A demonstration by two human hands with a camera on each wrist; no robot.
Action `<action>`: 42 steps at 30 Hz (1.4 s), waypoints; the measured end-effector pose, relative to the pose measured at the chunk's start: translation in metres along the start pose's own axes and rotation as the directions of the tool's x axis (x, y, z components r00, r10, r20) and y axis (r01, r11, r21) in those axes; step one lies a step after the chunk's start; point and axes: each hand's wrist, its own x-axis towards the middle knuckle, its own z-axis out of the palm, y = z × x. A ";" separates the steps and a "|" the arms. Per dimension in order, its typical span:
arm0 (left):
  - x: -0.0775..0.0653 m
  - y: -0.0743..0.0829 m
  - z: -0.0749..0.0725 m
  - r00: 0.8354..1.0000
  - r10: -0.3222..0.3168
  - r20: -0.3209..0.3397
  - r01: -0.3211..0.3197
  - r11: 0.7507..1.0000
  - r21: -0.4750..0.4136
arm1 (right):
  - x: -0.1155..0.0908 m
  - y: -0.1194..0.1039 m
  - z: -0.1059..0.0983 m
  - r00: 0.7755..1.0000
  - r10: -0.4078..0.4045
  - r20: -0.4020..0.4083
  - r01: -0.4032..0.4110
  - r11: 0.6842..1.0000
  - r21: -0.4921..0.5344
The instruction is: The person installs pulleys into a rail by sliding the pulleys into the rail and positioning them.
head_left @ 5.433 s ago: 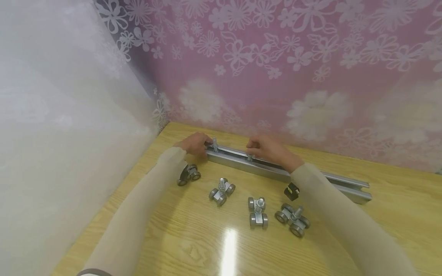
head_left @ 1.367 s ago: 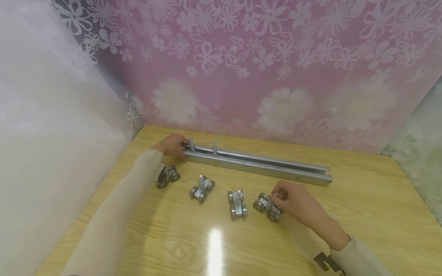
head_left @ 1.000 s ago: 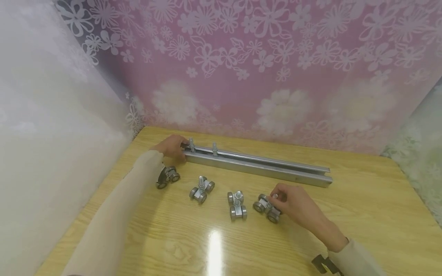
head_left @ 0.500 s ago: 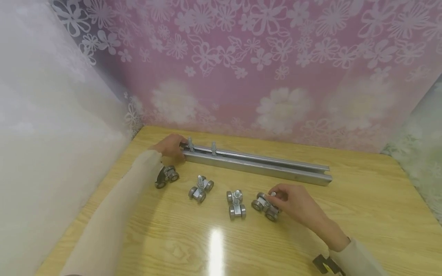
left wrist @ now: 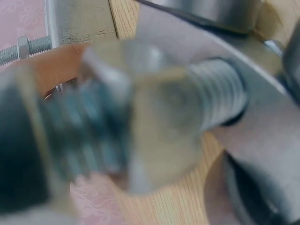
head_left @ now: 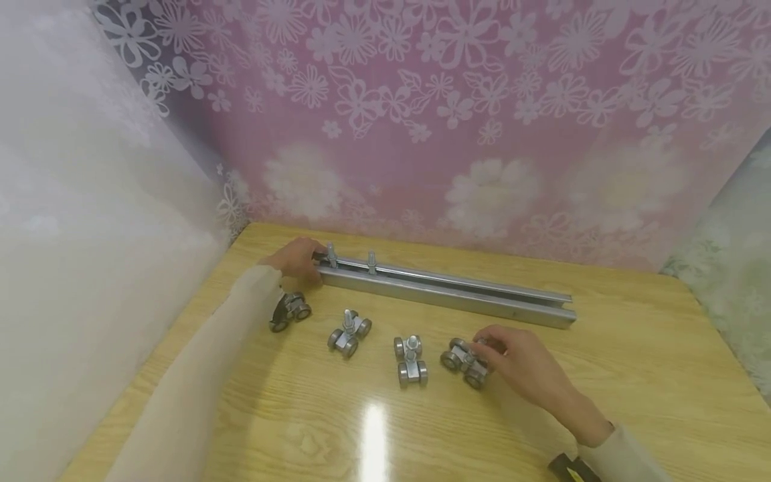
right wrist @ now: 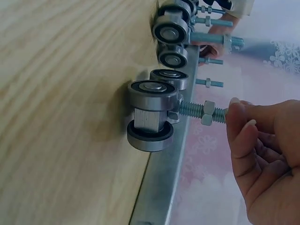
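Note:
My left hand [head_left: 294,258] grips the left end of a C-shaped metal rail [head_left: 446,292], slot upward. From its slot rise a bolt [head_left: 331,256] beside that hand and a second bolt [head_left: 371,262] slightly to the right. My right hand [head_left: 524,361] is at the rightmost four-wheeled roller trolley [head_left: 467,361]. In the right wrist view, thumb and fingertips pinch the tip of its threaded bolt [right wrist: 191,109], above the nut. The trolley's wheels [right wrist: 151,96] look to be on the table. A blurred bolt and nut [left wrist: 164,126] fill the left wrist view.
Three more roller trolleys stand in front of the rail: one in the middle [head_left: 411,361], one farther left [head_left: 349,333], and one beside the left wrist [head_left: 295,308], partly hidden. A pink floral backdrop [head_left: 385,174] rises behind the wooden table [head_left: 301,415], with a pale panel [head_left: 120,234] at left.
Earlier my right hand was at the second bolt on the rail; it has since come down to the rightmost trolley's bolt. Over the last second both hands stay nearly still.

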 end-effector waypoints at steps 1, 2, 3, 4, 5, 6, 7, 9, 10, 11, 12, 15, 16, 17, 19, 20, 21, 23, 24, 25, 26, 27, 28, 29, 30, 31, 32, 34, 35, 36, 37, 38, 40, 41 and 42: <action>0.000 0.000 0.000 1.000 -0.002 0.002 0.002 1.000 -0.001 | 0.000 0.000 -0.002 1.000 0.014 0.006 -0.014 1.000 0.002; -0.001 0.000 0.001 1.000 -0.005 0.003 0.005 1.000 0.000 | -0.001 0.001 -0.004 1.000 0.024 0.005 -0.024 1.000 0.001; -0.001 -0.001 0.001 1.000 -0.007 0.004 0.007 1.000 0.000 | -0.002 0.001 -0.007 0.999 0.040 0.007 -0.040 0.999 0.005; -0.002 -0.001 0.001 1.000 -0.010 0.004 0.010 1.000 0.001 | -0.003 0.001 -0.011 0.999 0.048 0.003 -0.048 0.999 0.004; -0.003 -0.001 0.001 1.000 -0.013 0.004 0.013 1.000 0.000 | -0.003 0.001 -0.015 0.999 0.046 -0.010 -0.046 0.999 0.002; -0.003 -0.001 0.001 1.000 -0.016 0.004 0.016 1.000 -0.002 | -0.004 0.002 -0.019 0.999 0.044 -0.026 -0.044 0.999 0.002; -0.004 -0.001 0.001 1.000 -0.018 0.005 0.018 1.000 -0.005 | -0.005 0.002 -0.025 0.998 0.036 -0.050 -0.036 0.999 -0.002; -0.004 -0.001 0.000 1.000 -0.023 0.007 0.023 1.000 -0.009 | -0.007 0.005 -0.038 0.995 0.015 -0.102 -0.017 1.000 -0.013; -0.005 -0.001 -0.001 1.000 -0.026 0.006 0.026 1.000 -0.007 | -0.008 0.007 -0.045 0.991 0.002 -0.132 -0.005 1.000 -0.026; -0.006 -0.001 -0.002 1.000 -0.029 0.003 0.029 1.000 -0.005 | -0.008 0.009 -0.052 0.987 -0.011 -0.162 0.004 0.999 -0.044; -0.006 -0.001 -0.004 1.000 -0.030 0.000 0.030 1.000 -0.002 | -0.009 0.012 -0.059 0.982 -0.013 -0.187 0.002 0.998 -0.057; -0.008 -0.002 -0.007 0.999 -0.035 -0.011 0.035 0.999 0.007 | -0.009 0.025 -0.082 0.968 0.004 -0.252 -0.032 0.994 -0.105; -0.008 -0.002 -0.007 0.999 -0.029 -0.014 0.029 0.999 0.013 | -0.009 0.031 -0.089 0.963 0.016 -0.270 -0.050 0.992 -0.119; -0.008 -0.002 -0.007 1.000 -0.022 -0.014 0.022 1.000 0.015 | -0.009 0.038 -0.096 0.959 0.029 -0.283 -0.070 0.988 -0.137; -0.009 -0.003 -0.007 1.000 -0.016 -0.009 0.016 1.000 0.020 | -0.009 0.054 -0.108 0.952 0.050 -0.302 -0.103 0.981 -0.161; -0.009 -0.004 -0.007 1.000 -0.018 -0.006 0.018 1.000 0.024 | -0.010 0.063 -0.114 0.950 0.060 -0.305 -0.117 0.978 -0.172; -0.009 -0.004 -0.006 1.000 -0.017 -0.005 0.017 0.999 0.027 | -0.010 0.072 -0.119 0.949 0.062 -0.310 -0.125 0.974 -0.188; -0.009 -0.006 -0.004 1.000 -0.018 -0.006 0.018 0.999 0.029 | -0.011 0.089 -0.126 0.946 0.079 -0.316 -0.153 0.964 -0.216; -0.008 -0.007 -0.002 1.000 -0.012 -0.009 0.013 0.999 0.033 | -0.012 0.097 -0.129 0.943 0.093 -0.319 -0.171 0.959 -0.227; -0.008 -0.007 -0.001 1.000 -0.011 -0.010 0.011 0.999 0.035 | -0.014 0.105 -0.131 0.941 0.110 -0.320 -0.192 0.952 -0.237; -0.007 -0.007 0.001 1.000 -0.006 -0.011 0.006 0.999 0.039 | -0.016 0.111 -0.132 0.938 0.120 -0.326 -0.207 0.946 -0.248; -0.006 -0.007 0.002 1.000 -0.001 -0.011 0.001 0.999 0.039 | -0.018 0.117 -0.133 0.936 0.135 -0.326 -0.225 0.940 -0.258; -0.004 -0.007 0.003 1.000 -0.001 -0.010 0.002 0.999 0.037 | -0.020 0.122 -0.133 0.935 0.148 -0.324 -0.238 0.936 -0.260; -0.004 -0.006 0.004 1.000 0.001 -0.009 0.000 0.999 0.037 | -0.021 0.125 -0.133 0.934 0.167 -0.314 -0.255 0.931 -0.262; -0.003 -0.005 0.004 1.000 -0.003 -0.008 0.003 0.999 0.037 | -0.022 0.128 -0.132 0.935 0.173 -0.310 -0.260 0.928 -0.268; -0.003 -0.004 0.003 1.000 -0.010 -0.007 0.010 0.999 0.032 | -0.022 0.130 -0.132 0.936 0.175 -0.304 -0.261 0.926 -0.273; -0.003 -0.004 0.003 1.000 -0.014 -0.009 0.014 1.000 0.025 | -0.023 0.132 -0.131 0.939 0.176 -0.296 -0.261 0.925 -0.276; -0.003 -0.003 0.001 1.000 -0.020 -0.010 0.020 1.000 0.013 | -0.022 0.135 -0.129 0.943 0.184 -0.276 -0.263 0.922 -0.284; -0.003 -0.002 0.001 1.000 -0.016 -0.011 0.016 1.000 0.013 | -0.023 0.136 -0.129 0.945 0.189 -0.265 -0.264 0.921 -0.285; -0.003 -0.001 0.000 1.000 -0.019 -0.010 0.019 1.000 0.013 | -0.023 0.138 -0.128 0.948 0.188 -0.257 -0.260 0.923 -0.285; -0.002 -0.001 0.000 1.000 -0.018 -0.009 0.018 1.000 0.016 | -0.023 0.140 -0.128 0.950 0.189 -0.247 -0.257 0.924 -0.284; -0.002 -0.001 0.001 1.000 -0.018 -0.006 0.018 1.000 0.017 | -0.024 0.141 -0.128 0.952 0.194 -0.236 -0.258 0.925 -0.279; 0.000 -0.001 0.001 1.000 -0.013 -0.004 0.013 1.000 0.024 | -0.024 0.144 -0.128 0.954 0.205 -0.220 -0.262 0.927 -0.270; 0.000 -0.001 0.000 1.000 -0.010 -0.005 0.010 1.000 0.026 | -0.024 0.145 -0.128 0.954 0.207 -0.218 -0.261 0.929 -0.263; 0.001 -0.001 0.000 1.000 -0.013 -0.007 0.013 1.000 0.024 | -0.023 0.146 -0.127 0.953 0.208 -0.218 -0.263 0.929 -0.261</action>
